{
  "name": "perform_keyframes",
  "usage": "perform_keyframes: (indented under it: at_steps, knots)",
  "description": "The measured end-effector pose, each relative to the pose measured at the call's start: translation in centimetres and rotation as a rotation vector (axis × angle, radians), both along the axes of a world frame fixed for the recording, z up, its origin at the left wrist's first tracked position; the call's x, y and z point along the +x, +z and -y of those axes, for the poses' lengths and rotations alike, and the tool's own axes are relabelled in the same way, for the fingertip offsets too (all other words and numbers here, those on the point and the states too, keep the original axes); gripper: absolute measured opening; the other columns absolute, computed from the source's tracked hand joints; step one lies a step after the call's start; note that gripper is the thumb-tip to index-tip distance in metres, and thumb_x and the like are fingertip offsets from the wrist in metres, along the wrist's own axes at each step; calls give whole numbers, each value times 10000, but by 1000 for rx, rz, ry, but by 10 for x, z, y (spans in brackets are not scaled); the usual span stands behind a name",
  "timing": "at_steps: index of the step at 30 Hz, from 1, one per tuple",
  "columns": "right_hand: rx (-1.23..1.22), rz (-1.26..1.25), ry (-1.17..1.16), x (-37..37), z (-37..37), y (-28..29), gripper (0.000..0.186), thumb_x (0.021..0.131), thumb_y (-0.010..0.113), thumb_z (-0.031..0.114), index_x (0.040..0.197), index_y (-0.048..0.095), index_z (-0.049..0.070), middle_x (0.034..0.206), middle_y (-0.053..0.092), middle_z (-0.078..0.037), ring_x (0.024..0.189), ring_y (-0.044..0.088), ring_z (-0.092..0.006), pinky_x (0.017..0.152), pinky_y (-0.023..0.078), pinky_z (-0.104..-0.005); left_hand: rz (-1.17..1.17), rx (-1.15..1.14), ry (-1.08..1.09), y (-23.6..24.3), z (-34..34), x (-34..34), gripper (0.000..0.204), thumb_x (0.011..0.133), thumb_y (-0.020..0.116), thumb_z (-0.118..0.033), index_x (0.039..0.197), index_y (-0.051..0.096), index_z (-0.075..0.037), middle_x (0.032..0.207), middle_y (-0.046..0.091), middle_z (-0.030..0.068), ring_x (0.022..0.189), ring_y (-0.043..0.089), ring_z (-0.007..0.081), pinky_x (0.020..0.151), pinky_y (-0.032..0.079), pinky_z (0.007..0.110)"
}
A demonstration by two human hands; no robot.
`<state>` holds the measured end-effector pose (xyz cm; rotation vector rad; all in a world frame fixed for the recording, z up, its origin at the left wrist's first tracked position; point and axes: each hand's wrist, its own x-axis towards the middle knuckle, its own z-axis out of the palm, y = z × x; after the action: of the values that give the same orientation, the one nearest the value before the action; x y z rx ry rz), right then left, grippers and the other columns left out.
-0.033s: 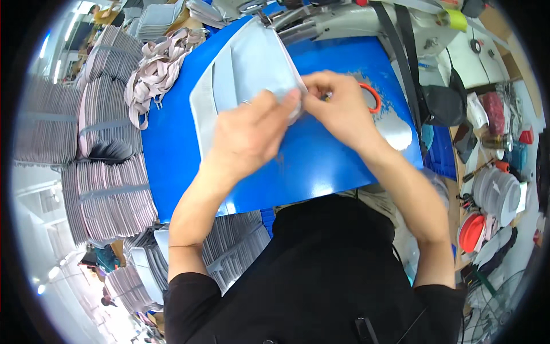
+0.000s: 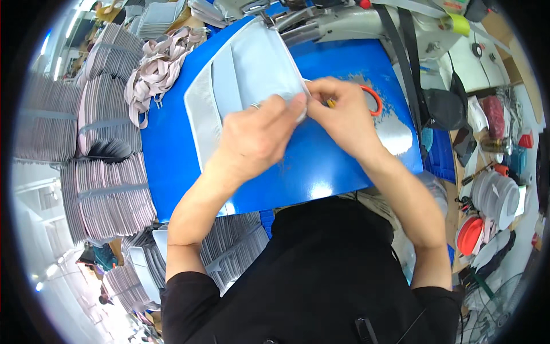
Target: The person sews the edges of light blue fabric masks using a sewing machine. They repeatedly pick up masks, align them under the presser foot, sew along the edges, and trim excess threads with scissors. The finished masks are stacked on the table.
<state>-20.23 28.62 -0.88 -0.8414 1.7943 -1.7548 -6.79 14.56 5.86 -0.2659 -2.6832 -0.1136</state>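
Note:
A light grey-blue fabric piece [image 2: 252,63] with a pale mesh band and a thin edge trim lies on the blue work board [image 2: 315,160], its top corner at the sewing machine foot [image 2: 264,22]. My left hand [image 2: 258,132] is closed, thumb and fingers gripping the piece's lower right corner. My right hand [image 2: 341,117] is closed at that same edge, beside the left fingertips, with a small yellow item at its fingers that I cannot make out clearly. An orange scissor handle [image 2: 376,100] shows just right of my right hand.
Tied stacks of grey cut pieces [image 2: 106,189] line the left side, with a heap of pink straps [image 2: 160,66] above. The machine body [image 2: 338,23], black straps [image 2: 401,51] and cluttered shelving with round pads [image 2: 498,195] stand right. A distant person [image 2: 104,11] shows top left.
Both my hands have shifted slightly down and to the right. The fabric piece's lower end has moved a little with them, and the grip looks much the same.

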Motion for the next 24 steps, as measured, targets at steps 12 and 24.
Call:
perform_keyframes:
  at_steps: [12,24]
  knots:
    - [-299,553,13,-7,40,-3,281,956,689,38,1222,741,-34,951,739,-25,840,647,-57,735,540,-236,11,-15,24,1,37,-34,434,785,743,-77,1217,715,-49,846,562,44,541,602,184,472,510,338]
    - [-266,626,-169,-31,93,13,225,967,761,193,1123,772,31,971,753,-15,850,670,-74,717,502,-226,13,121,129,3,88,-69,491,822,779,-68,1300,705,-149,951,606,73,757,658,305,643,541,419]
